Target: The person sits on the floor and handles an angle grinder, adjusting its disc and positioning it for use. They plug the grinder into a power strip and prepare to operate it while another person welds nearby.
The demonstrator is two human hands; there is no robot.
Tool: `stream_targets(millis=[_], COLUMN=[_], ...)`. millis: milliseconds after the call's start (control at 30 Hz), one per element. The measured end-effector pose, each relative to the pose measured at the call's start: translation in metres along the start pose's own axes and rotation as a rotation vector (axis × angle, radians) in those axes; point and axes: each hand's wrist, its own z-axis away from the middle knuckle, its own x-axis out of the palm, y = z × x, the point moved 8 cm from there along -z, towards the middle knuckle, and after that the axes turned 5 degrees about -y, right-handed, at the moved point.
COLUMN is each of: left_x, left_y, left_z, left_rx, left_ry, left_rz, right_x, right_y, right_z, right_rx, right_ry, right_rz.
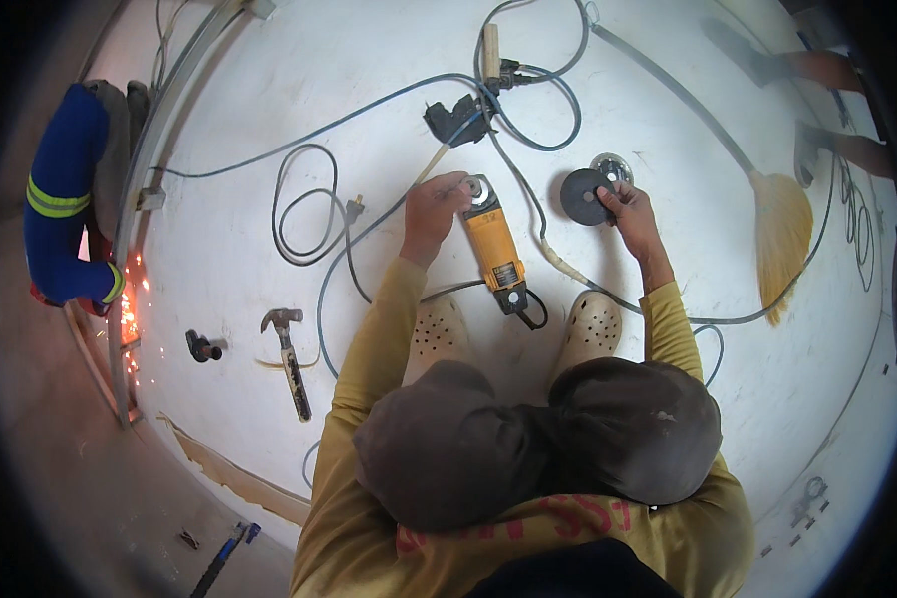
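A yellow angle grinder (495, 244) lies on the white floor between my feet, its metal head pointing away from me and no disc on its spindle. My left hand (436, 216) is closed at that head, thumb and fingers on the round part by the spindle. Off to the right, my right hand (632, 214) pinches a black abrasive disc (582, 197) at its edge, apart from the grinder. Just beyond the disc is a shiny round metal piece (613, 165), partly covered by it; whether my fingers touch it cannot be told.
A claw hammer (289, 364) and a small black part (202, 346) lie left. Cables (369, 92) loop across the floor to a plug cluster (508, 78). A broom (779, 234) lies right. At far left a person in a blue sleeve (65, 189) works amid orange sparks (132, 319).
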Motion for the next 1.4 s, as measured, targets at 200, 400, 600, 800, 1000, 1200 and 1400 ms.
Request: stream_targets(millis=[200, 400, 600, 800, 1000, 1200, 1400], left_x=[0.008, 0.002, 0.019, 0.012, 0.052, 0.082, 0.063], left_y=[-0.006, 0.005, 0.016, 0.036, 0.005, -0.022, 0.029], left_z=[-0.006, 0.0, 0.01, -0.043, -0.118, -0.128, -0.103], left_rx=[-0.057, 0.015, 0.236, 0.439, 0.212, 0.161, 0.202], left_ry=[-0.013, 0.085, 0.074, 0.082, -0.358, -0.404, -0.422], left_rz=[-0.079, -0.337, -0.627, -0.72, -1.234, -1.421, -0.676], right_x=[0.005, 0.013, 0.016, 0.001, -0.019, -0.02, -0.023], right_y=[0.006, 0.011, 0.008, 0.008, 0.01, 0.018, 0.021], right_z=[0.004, -0.001, -0.001, 0.002, 0.007, 0.016, 0.017], right_rx=[0.026, 0.042, 0.024, 0.001, 0.024, 0.045, 0.062], right_ry=[-0.002, -0.019, -0.033, 0.006, 0.084, 0.082, 0.082], right_rz=[-0.002, -0.005, -0.103, -0.046, -0.038, -0.088, -0.12])
